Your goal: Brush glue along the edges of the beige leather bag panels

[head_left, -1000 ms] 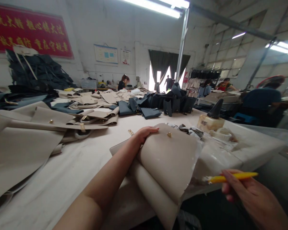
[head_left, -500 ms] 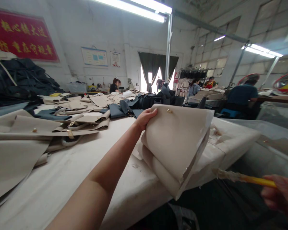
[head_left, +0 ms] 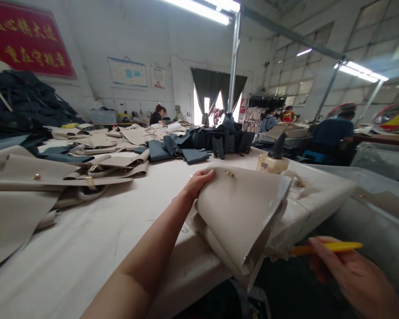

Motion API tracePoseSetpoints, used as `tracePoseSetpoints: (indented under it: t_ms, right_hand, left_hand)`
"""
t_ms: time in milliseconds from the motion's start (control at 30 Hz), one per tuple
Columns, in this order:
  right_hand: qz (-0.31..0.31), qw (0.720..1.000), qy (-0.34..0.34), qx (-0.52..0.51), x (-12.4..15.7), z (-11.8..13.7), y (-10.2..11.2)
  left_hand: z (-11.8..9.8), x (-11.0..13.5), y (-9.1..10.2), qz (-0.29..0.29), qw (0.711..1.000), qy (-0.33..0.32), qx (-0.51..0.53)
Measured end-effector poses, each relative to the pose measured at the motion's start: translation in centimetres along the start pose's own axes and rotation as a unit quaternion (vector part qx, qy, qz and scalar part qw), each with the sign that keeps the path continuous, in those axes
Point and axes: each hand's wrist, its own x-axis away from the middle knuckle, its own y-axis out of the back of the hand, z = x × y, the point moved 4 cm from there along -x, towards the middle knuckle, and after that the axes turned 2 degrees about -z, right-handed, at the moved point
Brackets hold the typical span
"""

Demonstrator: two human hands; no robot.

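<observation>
My left hand [head_left: 197, 182] is closed on the far edge of a folded beige leather panel [head_left: 238, 212] with a small gold stud, holding it tilted at the near edge of the table [head_left: 96, 239]. My right hand [head_left: 347, 271] sits low at the right, pinching a yellow-handled brush [head_left: 322, 248]. The brush's bristle end touches the panel's lower right edge, which looks shiny with glue.
Beige leather pieces [head_left: 36, 186] pile up at the left, dark blue pieces and bags [head_left: 202, 144] at the middle back. A glue pot with a dark cone [head_left: 273, 159] stands right of the panel. Other people work at far tables; one in blue [head_left: 332, 133] sits at the right.
The panel, lifted up half a second ago, has come back down toward the table edge. My right hand has brought the brush back up to the panel's edge.
</observation>
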Motion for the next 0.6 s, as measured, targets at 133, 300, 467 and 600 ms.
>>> tracePoseSetpoints:
  t_ms: [133,300,467,600]
  right_hand:
    - [0.023,0.998,-0.047,-0.024,-2.0,0.5,-0.9]
    - [-0.024,0.998,-0.056,-0.010,-3.6,-0.4,-0.4]
    - [0.074,0.997,-0.030,0.005,-0.1,-0.3,-1.3]
    - [0.142,0.989,-0.030,-0.042,3.8,0.6,-2.5]
  left_hand:
    - [0.2,0.0,0.2,0.000,1.000,0.000,0.008]
    - [0.0,0.1,0.3,-0.011,1.000,-0.007,0.013]
    - [-0.4,0.1,0.2,-0.026,0.999,-0.012,0.017]
    - [-0.5,0.2,0.0,-0.027,0.999,-0.022,0.017]
